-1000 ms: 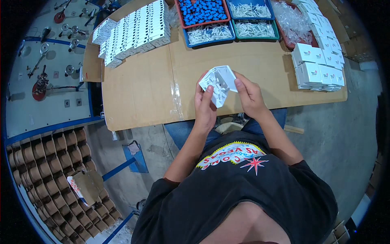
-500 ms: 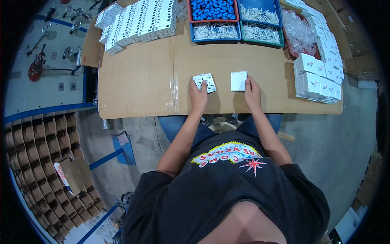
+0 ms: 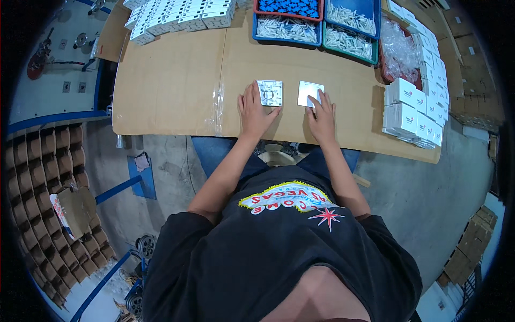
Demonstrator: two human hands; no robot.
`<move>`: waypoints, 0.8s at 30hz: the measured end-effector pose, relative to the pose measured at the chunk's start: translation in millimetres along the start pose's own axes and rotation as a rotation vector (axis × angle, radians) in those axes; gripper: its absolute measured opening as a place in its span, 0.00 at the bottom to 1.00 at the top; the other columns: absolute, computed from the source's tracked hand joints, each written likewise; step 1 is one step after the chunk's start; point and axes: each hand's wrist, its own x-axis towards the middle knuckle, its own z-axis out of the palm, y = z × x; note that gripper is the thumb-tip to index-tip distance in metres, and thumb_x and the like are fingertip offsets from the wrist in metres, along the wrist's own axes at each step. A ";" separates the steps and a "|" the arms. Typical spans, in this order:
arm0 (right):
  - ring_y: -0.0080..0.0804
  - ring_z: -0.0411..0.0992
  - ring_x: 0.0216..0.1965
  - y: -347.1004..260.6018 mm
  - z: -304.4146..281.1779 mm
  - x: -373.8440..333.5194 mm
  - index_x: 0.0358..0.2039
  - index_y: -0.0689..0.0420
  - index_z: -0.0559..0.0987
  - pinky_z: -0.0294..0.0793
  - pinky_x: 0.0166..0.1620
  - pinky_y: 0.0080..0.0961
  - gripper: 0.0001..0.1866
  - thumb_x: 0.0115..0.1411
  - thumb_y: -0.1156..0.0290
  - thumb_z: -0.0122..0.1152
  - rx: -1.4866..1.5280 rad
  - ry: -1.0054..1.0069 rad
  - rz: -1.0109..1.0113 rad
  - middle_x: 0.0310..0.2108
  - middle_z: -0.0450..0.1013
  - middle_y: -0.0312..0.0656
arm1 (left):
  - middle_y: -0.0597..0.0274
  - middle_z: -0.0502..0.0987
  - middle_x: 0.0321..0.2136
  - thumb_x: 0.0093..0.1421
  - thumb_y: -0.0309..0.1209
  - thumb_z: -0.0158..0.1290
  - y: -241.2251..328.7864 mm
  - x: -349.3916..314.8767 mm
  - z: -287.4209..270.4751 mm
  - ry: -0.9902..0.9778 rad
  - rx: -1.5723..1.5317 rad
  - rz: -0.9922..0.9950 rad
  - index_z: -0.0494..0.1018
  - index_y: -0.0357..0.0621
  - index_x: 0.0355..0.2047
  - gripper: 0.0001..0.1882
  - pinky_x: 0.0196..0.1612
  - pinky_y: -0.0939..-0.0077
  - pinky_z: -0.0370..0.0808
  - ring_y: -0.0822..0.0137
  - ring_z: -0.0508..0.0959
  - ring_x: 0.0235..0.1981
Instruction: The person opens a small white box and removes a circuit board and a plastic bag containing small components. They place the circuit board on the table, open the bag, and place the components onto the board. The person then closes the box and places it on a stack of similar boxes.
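Since the earlier frame, our left thumb has come off the top of the white square housing (image 3: pixel 270 93), and our right fingers have slid from the edge of the white square plate (image 3: pixel 309 92) onto its face. We note small red marks with dark print on the stacked white boxes (image 3: pixel 409 119) at right, too small to make out; our black T-shirt (image 3: pixel 268 241) bears red and blue lettering, upside down to us, above a red star. Housing: open face up, moulded recesses, small dark spots. Plate: smooth, plain. Both lie flat on the cardboard sheet (image 3: pixel 171 86), apart, housing left of plate. Our left hand (image 3: pixel 256 116) is spread wide, fingers along the housing's left edge, thumb by its near right corner. Our right hand (image 3: pixel 322 122) has fingers slightly parted, tips over the plate's near right part; we cannot tell how firmly they press.
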 end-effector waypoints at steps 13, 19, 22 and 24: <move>0.50 0.56 0.71 20.1 -5.5 -6.9 0.55 0.49 0.78 0.49 0.70 0.59 0.21 0.60 0.65 0.63 0.006 0.117 -0.073 0.70 0.61 0.45 | 0.39 0.59 0.66 0.47 0.64 0.64 -1.1 3.2 0.3 0.008 0.094 0.051 0.46 0.31 0.71 0.66 0.71 0.39 0.48 0.47 0.59 0.69; 0.48 0.58 0.70 22.1 -4.9 -5.7 0.54 0.49 0.79 0.51 0.69 0.58 0.21 0.59 0.66 0.63 0.008 0.136 -0.083 0.69 0.63 0.44 | 0.41 0.60 0.67 0.48 0.63 0.64 -1.7 3.6 1.8 0.008 0.113 0.029 0.46 0.33 0.71 0.64 0.71 0.40 0.48 0.49 0.59 0.69; 0.48 0.59 0.70 21.9 -5.2 -5.8 0.53 0.48 0.80 0.52 0.69 0.58 0.20 0.58 0.66 0.63 0.028 0.151 -0.076 0.68 0.64 0.43 | 0.42 0.60 0.66 0.49 0.62 0.64 0.5 4.6 0.8 0.010 0.107 0.025 0.47 0.34 0.71 0.63 0.71 0.41 0.48 0.49 0.59 0.69; 0.47 0.60 0.69 20.4 -6.1 -5.6 0.52 0.48 0.80 0.53 0.69 0.57 0.20 0.57 0.67 0.63 0.024 0.161 -0.071 0.68 0.64 0.43 | 0.42 0.61 0.66 0.49 0.61 0.65 2.4 5.5 -0.2 0.003 0.111 0.021 0.47 0.34 0.71 0.63 0.71 0.41 0.49 0.50 0.59 0.69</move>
